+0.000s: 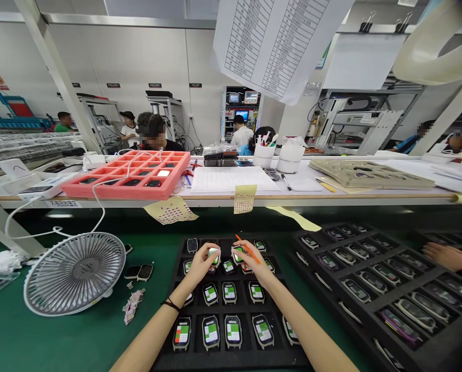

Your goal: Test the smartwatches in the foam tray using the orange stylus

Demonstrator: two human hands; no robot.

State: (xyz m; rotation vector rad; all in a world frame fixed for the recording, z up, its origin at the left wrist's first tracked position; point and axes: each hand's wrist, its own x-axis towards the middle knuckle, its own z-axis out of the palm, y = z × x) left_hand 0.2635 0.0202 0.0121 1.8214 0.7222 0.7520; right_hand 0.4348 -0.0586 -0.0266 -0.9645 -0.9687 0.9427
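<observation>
Holding a small lit watch (214,257) in your left hand (200,262), you have thumb and fingers closed about its edges, its screen facing up. Your right hand (258,267) is partly curled too, its fingertips on the rim of a second watch (237,253), while a thin orange stick (248,249) lies across its fingers; whether that is a pen or a tool, I cannot tell. Both watches are over the far rows of the black tray (231,360), a little apart, with a third watch (228,267) lying in it between them. Nearer rows hold more watches (233,331), screens up, mostly green and white.

Each watch should feel light and stiff, though its face is likely slick glass, easily scratched or chipped. Take hold by the two long sides, where the pale frame gives your fingertips an edge, and leave the screen unpressed. The tray looks like soft foam, so it should cushion a light touch
</observation>
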